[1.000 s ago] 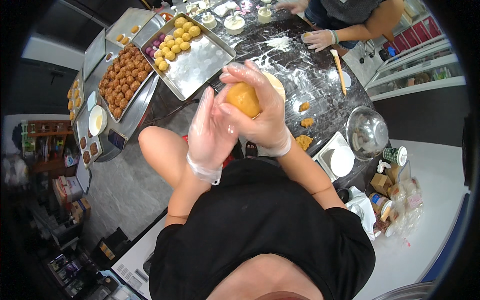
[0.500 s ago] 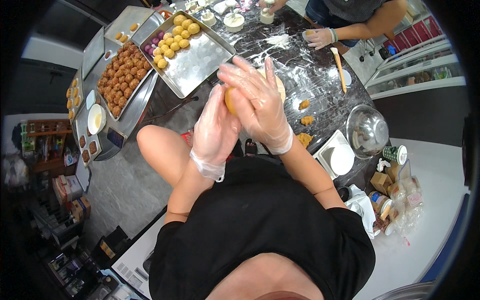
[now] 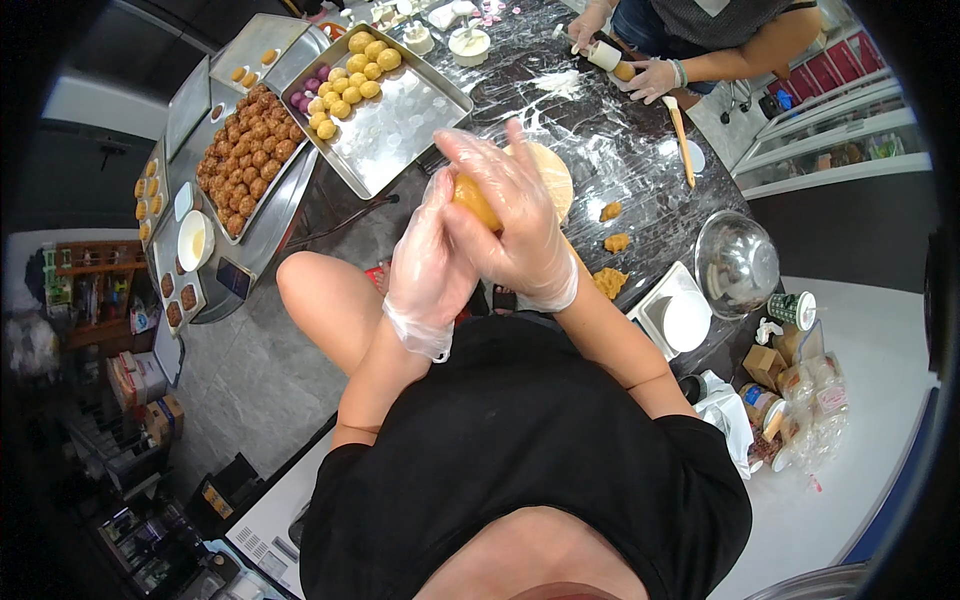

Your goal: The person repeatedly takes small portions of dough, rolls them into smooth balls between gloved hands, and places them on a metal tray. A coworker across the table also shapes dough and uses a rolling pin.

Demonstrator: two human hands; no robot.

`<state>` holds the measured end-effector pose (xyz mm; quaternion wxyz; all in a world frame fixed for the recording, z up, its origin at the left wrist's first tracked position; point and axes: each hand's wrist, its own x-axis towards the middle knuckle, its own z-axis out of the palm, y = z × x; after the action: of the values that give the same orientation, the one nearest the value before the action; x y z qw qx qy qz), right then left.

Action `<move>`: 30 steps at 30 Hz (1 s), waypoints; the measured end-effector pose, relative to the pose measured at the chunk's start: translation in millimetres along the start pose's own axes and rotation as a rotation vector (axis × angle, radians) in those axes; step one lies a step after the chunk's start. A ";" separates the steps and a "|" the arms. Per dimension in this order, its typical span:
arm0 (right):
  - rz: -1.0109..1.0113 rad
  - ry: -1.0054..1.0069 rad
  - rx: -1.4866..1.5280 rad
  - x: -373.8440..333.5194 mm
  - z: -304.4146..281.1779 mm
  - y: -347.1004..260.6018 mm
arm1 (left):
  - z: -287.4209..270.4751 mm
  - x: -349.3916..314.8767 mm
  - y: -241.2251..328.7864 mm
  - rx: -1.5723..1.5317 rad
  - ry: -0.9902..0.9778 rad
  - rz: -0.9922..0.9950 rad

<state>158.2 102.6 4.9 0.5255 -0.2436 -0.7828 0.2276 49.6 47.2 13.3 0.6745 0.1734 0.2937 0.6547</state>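
While left hand (image 3: 432,258) and right hand (image 3: 520,220) cup golden ball (image 3: 475,203), tray (image 3: 408,128) of yellow balls (image 3: 357,81), purple balls (image 3: 314,86)

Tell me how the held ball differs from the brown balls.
The held ball is yellowish; the brown balls are darker and reddish. The held ball looks smooth, the brown balls lumpy. The held ball sits between left hand and right hand; the brown balls crowd a tray. Both look rounded.

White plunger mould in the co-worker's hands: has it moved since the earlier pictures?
Yes: the white mould has moved rightward, closer to the wooden brush, which lies unmoved.
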 end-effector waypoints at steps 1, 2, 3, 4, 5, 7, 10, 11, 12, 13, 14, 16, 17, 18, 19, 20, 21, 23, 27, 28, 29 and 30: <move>-0.023 -0.039 -0.133 1.2 -2.9 1.9 | 1.4 -0.4 -0.2 -0.015 0.007 -0.002; 0.009 -0.095 -0.174 1.6 -6.6 4.8 | 2.6 -0.5 -0.8 -0.029 0.015 -0.004; 0.062 -0.109 -0.086 0.6 -8.4 11.2 | 3.3 -1.0 -0.9 -0.041 0.022 -0.010; 0.115 -0.123 0.004 -1.7 -8.8 20.1 | 0.5 -0.8 -1.5 -0.067 -0.010 -0.024; 0.168 -0.137 0.094 -3.3 -8.8 24.3 | -5.0 -0.1 -2.4 -0.093 -0.042 -0.039; 0.184 -0.046 0.095 -2.1 -7.1 20.1 | -8.6 2.6 -0.6 -0.142 -0.094 -0.049; 0.075 -0.089 -0.150 -1.7 -12.5 13.5 | -5.5 1.6 0.3 -0.189 -0.087 -0.045; 0.124 -0.126 -0.051 -1.8 -14.2 17.7 | -1.2 0.1 0.3 -0.188 -0.047 -0.046; 0.175 -0.158 0.046 -1.4 -14.5 23.9 | 1.7 -0.9 0.3 -0.185 -0.008 -0.049; 0.206 -0.113 0.116 -1.8 -10.2 24.8 | 3.2 -0.6 -1.2 -0.189 -0.005 -0.031; 0.240 -0.067 0.187 -4.2 -6.3 24.5 | 4.9 0.4 -2.8 -0.194 -0.002 -0.012; 0.260 0.093 0.213 -8.7 7.1 10.8 | 4.6 4.7 -3.0 -0.189 -0.044 0.028; 0.249 0.196 0.169 -12.4 13.2 -0.8 | 0.3 4.7 -5.2 -0.184 -0.083 0.048; 0.191 0.205 0.196 -10.5 10.4 -12.0 | 0.9 1.9 -4.7 -0.172 -0.108 0.049; 0.119 0.126 0.175 -9.0 7.2 -7.2 | 3.2 -1.3 -2.7 -0.160 -0.132 0.049; 0.046 0.047 0.154 -5.6 0.4 3.7 | 7.1 -5.0 2.2 -0.140 -0.148 0.028; -0.024 -0.029 0.131 -3.6 -7.5 13.6 | 9.5 -8.3 6.4 -0.119 -0.164 0.003; -0.082 -0.128 -0.006 8.3 -19.8 11.6 | 1.0 -6.1 11.7 -0.019 -0.155 -0.004; 0.013 -0.006 -0.073 5.5 -12.9 -4.3 | 12.9 -6.0 11.9 0.005 -0.039 -0.029; 0.003 -0.010 -0.081 4.3 -11.4 1.7 | 8.6 -4.5 7.4 -0.038 -0.039 -0.023; -0.006 -0.014 -0.089 4.6 -10.5 7.5 | 5.0 -3.1 3.9 -0.080 -0.040 -0.018; 0.011 -0.053 -0.026 5.9 -12.4 13.4 | 1.6 -2.2 3.5 -0.139 -0.086 -0.040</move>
<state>169.7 118.0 5.1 0.5002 -0.2487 -0.7978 0.2269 47.9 45.5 17.1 0.7098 0.1480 0.2217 0.6520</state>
